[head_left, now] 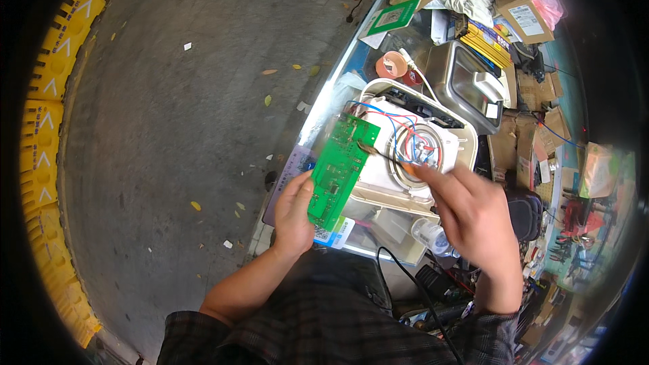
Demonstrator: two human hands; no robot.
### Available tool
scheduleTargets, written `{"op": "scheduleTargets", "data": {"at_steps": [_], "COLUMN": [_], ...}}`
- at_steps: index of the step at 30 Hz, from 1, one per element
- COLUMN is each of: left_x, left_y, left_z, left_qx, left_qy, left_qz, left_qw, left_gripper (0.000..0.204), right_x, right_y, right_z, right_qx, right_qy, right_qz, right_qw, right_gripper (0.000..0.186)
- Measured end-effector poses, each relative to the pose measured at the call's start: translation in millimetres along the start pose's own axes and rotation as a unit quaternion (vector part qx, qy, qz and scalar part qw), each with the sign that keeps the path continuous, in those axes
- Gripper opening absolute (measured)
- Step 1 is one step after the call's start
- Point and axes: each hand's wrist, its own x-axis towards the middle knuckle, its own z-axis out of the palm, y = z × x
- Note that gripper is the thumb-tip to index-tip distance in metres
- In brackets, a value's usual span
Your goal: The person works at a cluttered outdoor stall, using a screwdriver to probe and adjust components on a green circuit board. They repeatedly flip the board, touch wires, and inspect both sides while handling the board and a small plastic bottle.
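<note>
The left hand (295,213) clamps the green circuit board (341,169) by its edge, probably steadying it for the slim brush-like tool (387,157) pinched in the right hand (473,213); wires (378,109) likely keep it near the opened appliance (378,179) beyond.

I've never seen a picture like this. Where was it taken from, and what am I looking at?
These are a person's own bare hands, not a machine. The rounded picture comes from a wide camera worn on the head, looking down. The left hand holds a green circuit board; the right hand holds a thin tool, its dark tip by the board's right edge. On the counter sits an opened pale appliance with red and blue wires, and beside it a metal container.
</note>
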Motion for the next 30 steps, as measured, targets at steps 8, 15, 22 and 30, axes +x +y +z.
{"op": "scheduleTargets", "data": {"at_steps": [8, 15, 22, 30], "left_x": [11, 29, 33, 32], "left_y": [46, 95, 103, 94], "left_z": [5, 11, 14, 10], "left_qx": [-0.071, -0.091, -0.073, -0.066], "left_qy": [0.000, -0.047, -0.096, -0.050], "left_qz": [-0.111, -0.155, -0.151, -0.132], "left_qw": [0.991, 0.983, 0.981, 0.988], "left_gripper": [0.047, 0.047, 0.046, 0.045], "right_x": [-90, -75, -54, -46], "right_y": [7, -8, -24, -29], "right_z": [78, 188, 221, 245], "right_qx": [0.292, 0.142, 0.144, 0.113], "right_qy": [-0.141, -0.045, -0.008, 0.011], "right_qz": [0.097, 0.063, 0.060, 0.072], "right_qw": [0.941, 0.987, 0.988, 0.991], "right_gripper": [0.036, 0.060, 0.078, 0.076]}}
